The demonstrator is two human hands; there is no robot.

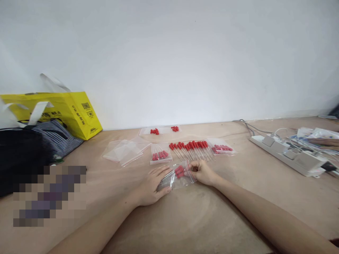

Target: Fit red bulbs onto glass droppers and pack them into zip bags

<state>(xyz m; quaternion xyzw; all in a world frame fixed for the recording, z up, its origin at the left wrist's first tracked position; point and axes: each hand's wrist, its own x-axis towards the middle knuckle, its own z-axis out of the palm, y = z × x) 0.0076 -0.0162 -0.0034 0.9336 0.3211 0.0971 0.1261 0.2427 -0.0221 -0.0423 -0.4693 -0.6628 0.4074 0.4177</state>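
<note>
A clear zip bag (188, 182) with a red strip along its opening lies in front of me, holding several thin metal rods with red handles (179, 171). My left hand (150, 186) grips the bag's left end, fingers over the top and thumb along the near side. At the opening on the right, my right hand (204, 173) pinches the bag's edge. Just beyond lies a row of loose red-handled rods (194, 145). A filled zip bag (160, 154) rests left of the row, and more filled bags (222, 148) lie to its right.
Flat clear bags (124, 151) are spread on the table's left. Small red pieces (154, 131) lie on clear plastic near the wall. A white power strip (288, 155) with plugs and cables stands right. A yellow bag (76, 113) and striped cloth (57, 132) sit left.
</note>
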